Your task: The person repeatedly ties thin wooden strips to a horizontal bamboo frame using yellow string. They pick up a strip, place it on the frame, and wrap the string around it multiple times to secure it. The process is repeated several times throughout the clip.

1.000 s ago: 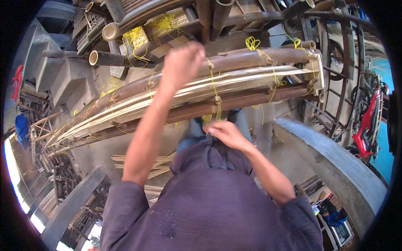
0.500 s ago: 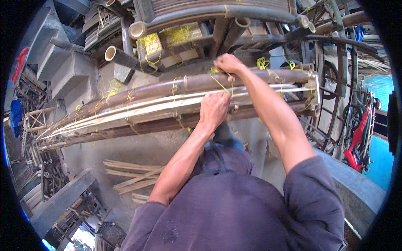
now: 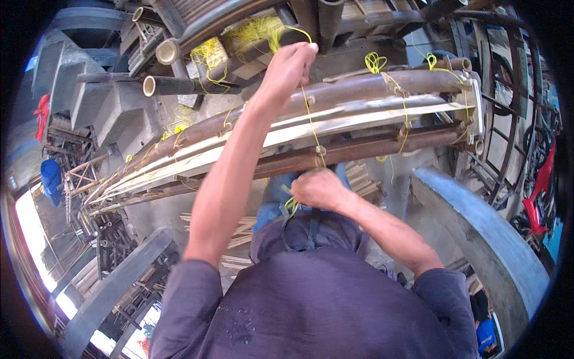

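My left hand [image 3: 288, 72] reaches across to the far side, closed on a yellow string [image 3: 309, 113]. The string runs from that hand across pale split bamboo strips [image 3: 359, 113] down to the near brown bamboo pole [image 3: 359, 149]. Close to my waist, my right hand [image 3: 320, 189] is closed on a yellow string end, which sticks out by its fingers. The strips lie lengthwise between the near pole and a far brown bamboo pole [image 3: 347, 90]. More string ties cross both poles along their length.
Loops of yellow string [image 3: 375, 62] rest on the far pole. A tangled yellow bundle [image 3: 257, 33] lies beyond, by thick bamboo poles [image 3: 173, 85]. Concrete steps [image 3: 113, 107] rise at the far left. A concrete ledge [image 3: 478, 221] is at the right; split slats [image 3: 239, 230] lie on the floor.
My left hand has moved from the near side to beyond the far pole. My right hand has come from the far pole back towards my waist. The view has shifted.
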Demonstrator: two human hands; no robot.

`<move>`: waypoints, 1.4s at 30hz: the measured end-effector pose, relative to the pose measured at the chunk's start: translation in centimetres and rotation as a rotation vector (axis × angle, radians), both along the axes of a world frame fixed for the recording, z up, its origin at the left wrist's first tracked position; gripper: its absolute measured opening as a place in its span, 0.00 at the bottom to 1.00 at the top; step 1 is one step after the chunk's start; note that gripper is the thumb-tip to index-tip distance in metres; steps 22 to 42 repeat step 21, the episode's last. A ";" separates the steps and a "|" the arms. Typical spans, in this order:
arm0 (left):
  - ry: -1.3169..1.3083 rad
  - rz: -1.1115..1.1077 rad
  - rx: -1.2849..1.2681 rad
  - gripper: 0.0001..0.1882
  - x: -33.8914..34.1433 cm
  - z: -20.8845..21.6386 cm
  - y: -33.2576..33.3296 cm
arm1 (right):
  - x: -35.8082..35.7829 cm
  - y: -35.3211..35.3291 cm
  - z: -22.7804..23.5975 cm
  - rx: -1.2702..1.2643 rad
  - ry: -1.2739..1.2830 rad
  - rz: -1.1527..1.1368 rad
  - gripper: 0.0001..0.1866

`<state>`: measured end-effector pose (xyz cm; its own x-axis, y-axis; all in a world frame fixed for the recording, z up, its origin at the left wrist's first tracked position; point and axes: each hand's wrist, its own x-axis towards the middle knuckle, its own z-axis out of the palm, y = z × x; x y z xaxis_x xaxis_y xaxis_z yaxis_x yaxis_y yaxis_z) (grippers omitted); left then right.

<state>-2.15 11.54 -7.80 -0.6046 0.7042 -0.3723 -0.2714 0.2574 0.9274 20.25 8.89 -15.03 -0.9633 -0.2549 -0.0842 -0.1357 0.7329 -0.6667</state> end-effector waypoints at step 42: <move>1.060 -0.270 -0.237 0.14 0.7 -4.1 -27.2 | -17.0 -8.4 21.2 0.351 0.116 0.133 0.07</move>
